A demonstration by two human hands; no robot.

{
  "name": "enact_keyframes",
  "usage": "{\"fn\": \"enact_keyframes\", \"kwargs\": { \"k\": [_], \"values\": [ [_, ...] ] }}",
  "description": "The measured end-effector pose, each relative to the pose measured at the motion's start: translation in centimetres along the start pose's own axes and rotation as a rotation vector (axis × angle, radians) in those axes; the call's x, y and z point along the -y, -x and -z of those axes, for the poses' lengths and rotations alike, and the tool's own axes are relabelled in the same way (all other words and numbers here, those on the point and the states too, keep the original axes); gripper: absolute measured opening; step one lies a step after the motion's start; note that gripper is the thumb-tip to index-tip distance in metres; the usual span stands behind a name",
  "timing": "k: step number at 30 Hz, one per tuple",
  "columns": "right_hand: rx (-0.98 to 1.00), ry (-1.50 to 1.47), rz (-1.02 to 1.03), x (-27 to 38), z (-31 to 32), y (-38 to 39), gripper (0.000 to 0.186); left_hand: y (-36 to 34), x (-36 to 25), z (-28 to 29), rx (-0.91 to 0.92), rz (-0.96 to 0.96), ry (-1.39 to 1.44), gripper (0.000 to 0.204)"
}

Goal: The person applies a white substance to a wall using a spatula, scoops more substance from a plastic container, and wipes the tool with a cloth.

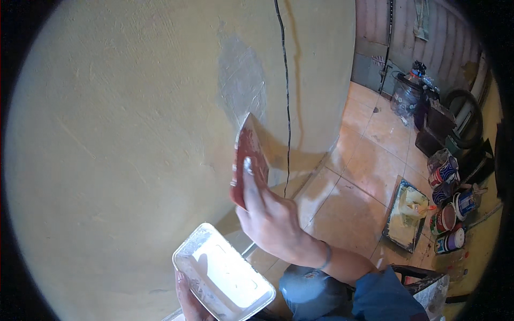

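My right hand (267, 219) grips a red flat spreader (249, 140), its index finger pressed along the back and smeared with pale material. The spreader's tip is at the lower end of a greyish smoothed patch (241, 75) on the yellow wall (118, 117). Below it, my left hand (187, 297) holds a white rectangular tub (230, 262) tilted, with white paste inside. Most of my left hand's fingers are hidden by the tub.
A black cable (287, 91) hangs down the wall right of the patch. On the tiled floor (345, 214) at right lie a paint tray (399, 230), several paint cans (444, 219), bottles, a bucket (404, 99) and dark clutter. My bent knee (305, 294) is below.
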State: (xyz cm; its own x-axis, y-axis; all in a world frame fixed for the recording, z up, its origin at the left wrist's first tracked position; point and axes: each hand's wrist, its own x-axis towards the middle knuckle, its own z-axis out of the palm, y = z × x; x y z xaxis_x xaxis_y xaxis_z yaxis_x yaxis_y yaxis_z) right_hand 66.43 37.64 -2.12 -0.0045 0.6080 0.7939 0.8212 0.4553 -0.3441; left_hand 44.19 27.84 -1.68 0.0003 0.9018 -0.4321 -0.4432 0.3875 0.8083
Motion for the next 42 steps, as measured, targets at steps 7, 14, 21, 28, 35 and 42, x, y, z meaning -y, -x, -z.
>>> {"fn": "enact_keyframes", "kwargs": {
  "k": [7, 14, 21, 28, 35, 42],
  "values": [
    [-0.178, -0.107, -0.281, -3.2, 4.3, -0.5, 0.035, 0.0, 0.0, -0.1, -0.022, -0.049, -0.028, 0.084],
    [-0.289, -0.203, 0.038, -1.2, 2.3, -1.0, 0.033, -0.6, 0.1, 0.1, -0.053, -0.048, -0.096, 0.082],
    [-0.257, -0.046, -0.27, -3.4, 4.8, -3.2, 0.03, 0.1, -0.4, -1.1, -0.051, -0.05, -0.057, 0.085],
    [-0.191, -0.114, 0.155, -1.5, 2.9, -1.1, 0.061, -0.5, 0.0, 0.3, 0.049, -0.041, -0.039, 0.084],
    [-0.254, -0.033, -0.039, -3.6, 5.1, -3.9, 0.053, -0.2, 0.2, 0.1, 0.01, -0.048, -0.068, 0.082],
    [-0.258, -0.136, 0.224, -0.8, 4.9, -3.3, 0.053, -0.1, -0.1, -0.5, -0.042, -0.075, -0.133, 0.082]
  ]
}}
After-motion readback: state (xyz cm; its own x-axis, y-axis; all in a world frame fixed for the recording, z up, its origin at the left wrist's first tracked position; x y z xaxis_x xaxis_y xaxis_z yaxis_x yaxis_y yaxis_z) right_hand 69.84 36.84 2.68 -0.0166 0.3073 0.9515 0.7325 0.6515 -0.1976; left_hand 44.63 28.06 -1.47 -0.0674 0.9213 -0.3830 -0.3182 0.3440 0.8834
